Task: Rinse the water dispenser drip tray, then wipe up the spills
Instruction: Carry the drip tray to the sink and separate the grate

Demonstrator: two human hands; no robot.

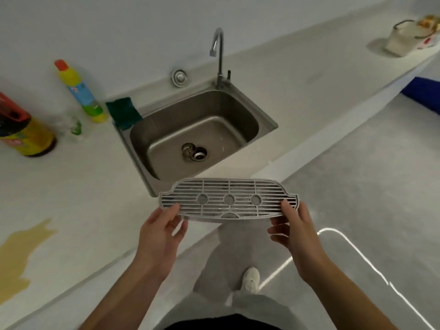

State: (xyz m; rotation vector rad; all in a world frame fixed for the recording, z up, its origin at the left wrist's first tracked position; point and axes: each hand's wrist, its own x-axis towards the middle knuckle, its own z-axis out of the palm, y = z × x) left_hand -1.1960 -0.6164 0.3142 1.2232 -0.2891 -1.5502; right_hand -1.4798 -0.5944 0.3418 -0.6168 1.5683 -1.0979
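The bench (71,186) carries a steel sink (192,132), the landmark here. Its tap (217,51) rises at the far rim, and a green sponge (123,113) lies on the far-left corner. A yellowish spill (21,253) spreads on the bench well left of the sink. The tray (228,198) hangs level just in front of the sink's near edge. Both forearms reach forward, palms turned inward: left hand (159,232) and right hand (295,232) each grip one end, thumb on top, fingers beneath.
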